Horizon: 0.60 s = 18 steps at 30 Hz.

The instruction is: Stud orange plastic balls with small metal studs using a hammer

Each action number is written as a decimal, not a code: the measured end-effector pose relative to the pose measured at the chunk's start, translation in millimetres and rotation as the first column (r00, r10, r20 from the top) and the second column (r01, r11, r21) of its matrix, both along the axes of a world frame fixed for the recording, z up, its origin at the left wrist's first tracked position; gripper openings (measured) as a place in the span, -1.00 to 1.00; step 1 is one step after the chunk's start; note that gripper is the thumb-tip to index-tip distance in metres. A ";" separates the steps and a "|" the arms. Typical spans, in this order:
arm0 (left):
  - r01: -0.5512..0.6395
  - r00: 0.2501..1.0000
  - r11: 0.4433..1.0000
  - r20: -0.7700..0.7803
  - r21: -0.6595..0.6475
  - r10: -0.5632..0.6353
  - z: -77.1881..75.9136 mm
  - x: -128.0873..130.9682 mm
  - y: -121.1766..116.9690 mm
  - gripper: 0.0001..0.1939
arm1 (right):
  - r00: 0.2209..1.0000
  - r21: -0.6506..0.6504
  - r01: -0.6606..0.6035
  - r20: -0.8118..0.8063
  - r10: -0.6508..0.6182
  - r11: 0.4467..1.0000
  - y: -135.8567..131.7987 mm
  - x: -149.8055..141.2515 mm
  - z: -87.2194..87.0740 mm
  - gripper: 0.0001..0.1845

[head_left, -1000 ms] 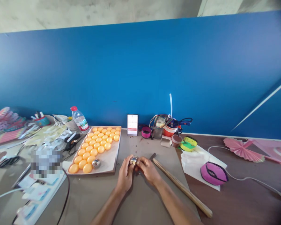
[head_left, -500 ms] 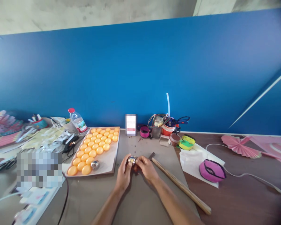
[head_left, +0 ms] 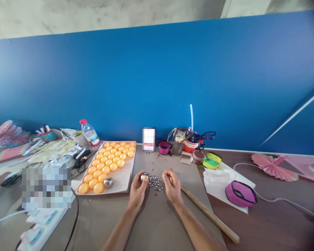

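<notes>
Clasping 1 shiny ball [head_left: 144,177] is the left hand [head_left: 136,192]; right hand [head_left: 173,188] curls, contents unclear; bottle label [head_left: 94,140] illegible.

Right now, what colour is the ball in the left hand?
The ball looks mostly shiny silver; the head view shows it.

My left forearm [head_left: 122,223] and right forearm [head_left: 193,223] reach forward, slanting toward each other. My left hand [head_left: 137,191] grips, thumb on the near side. My right hand [head_left: 172,186] is apart from it, fingers [head_left: 169,173] curled inward; whether their tips meet the thumb is unclear.
</notes>
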State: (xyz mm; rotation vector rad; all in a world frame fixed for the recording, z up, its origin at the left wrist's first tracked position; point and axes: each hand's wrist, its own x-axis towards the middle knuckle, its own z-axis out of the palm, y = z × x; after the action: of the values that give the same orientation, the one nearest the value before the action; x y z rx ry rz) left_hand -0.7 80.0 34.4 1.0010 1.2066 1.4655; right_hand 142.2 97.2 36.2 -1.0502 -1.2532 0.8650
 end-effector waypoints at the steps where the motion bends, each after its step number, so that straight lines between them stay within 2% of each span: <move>1: 0.002 0.999 1.000 -0.033 0.013 -0.002 0.1 -0.7 -0.2 -0.58 | 0.998 0.033 0.046 0.050 -0.048 0.998 0.0 1.1 -0.6 -0.79; 5: 0.001 0.992 0.999 -0.125 0.046 0.005 -1.9 -3.9 -0.4 -0.60 | 0.973 0.095 0.124 0.183 -0.140 0.988 3.0 6.3 -5.0 -0.83; 12: -0.061 0.987 0.997 -0.144 0.039 0.066 -0.9 -4.8 -0.1 -0.58 | 0.958 0.134 0.132 0.238 -0.161 0.982 6.8 5.5 -9.8 -0.83; 15: -0.056 0.995 0.998 -0.084 0.004 0.056 -1.1 -4.1 0.0 -0.60 | 0.926 0.150 0.079 0.356 -0.129 0.985 6.2 2.4 -11.8 -0.87; 18: -0.028 0.999 0.999 0.024 -0.025 0.029 -3.2 -4.3 1.1 -0.58 | 0.821 0.155 -0.037 0.568 -0.058 0.987 2.1 -1.6 -10.8 -0.84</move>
State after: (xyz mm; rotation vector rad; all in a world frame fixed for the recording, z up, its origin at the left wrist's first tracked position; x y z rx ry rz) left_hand -5.1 81.1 31.2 0.9506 1.2236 1.4775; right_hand 140.5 99.3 25.4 -1.2317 -1.7859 0.4282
